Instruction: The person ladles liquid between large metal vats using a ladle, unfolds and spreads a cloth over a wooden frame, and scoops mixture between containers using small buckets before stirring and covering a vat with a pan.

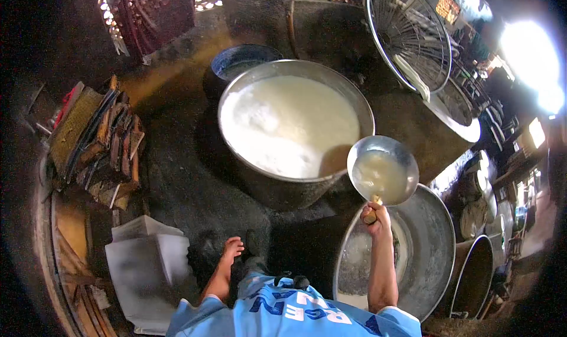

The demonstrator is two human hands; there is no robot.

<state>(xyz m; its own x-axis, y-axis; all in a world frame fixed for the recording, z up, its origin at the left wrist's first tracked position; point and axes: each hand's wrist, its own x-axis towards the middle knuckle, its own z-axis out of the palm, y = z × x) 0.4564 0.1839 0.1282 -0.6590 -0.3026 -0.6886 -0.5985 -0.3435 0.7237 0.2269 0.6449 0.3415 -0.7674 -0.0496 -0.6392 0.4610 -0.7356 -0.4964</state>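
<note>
My right hand (378, 217) is wrapped round the short wooden handle of a wide metal ladle (407, 163). Cloudy, pale liquid lies in its bowl. The ladle is between a large metal pot (239, 151) of white, milky liquid and a wide metal basin (434, 233), overlapping the rims of both in this view. Some pale liquid shows in the bottom of the basin, partly hidden by my forearm. My left hand (233, 248) hangs low at my side, fingers loosely apart, holding nothing.
A stack of wooden boards and cloth (100, 142) stands at the left, above a white plastic-looking container (142, 266). Behind the pot is a blue tub (245, 59). A big round wire strainer (407, 33) leans at the upper right; a barrel-like vessel (474, 278) stands right of the basin.
</note>
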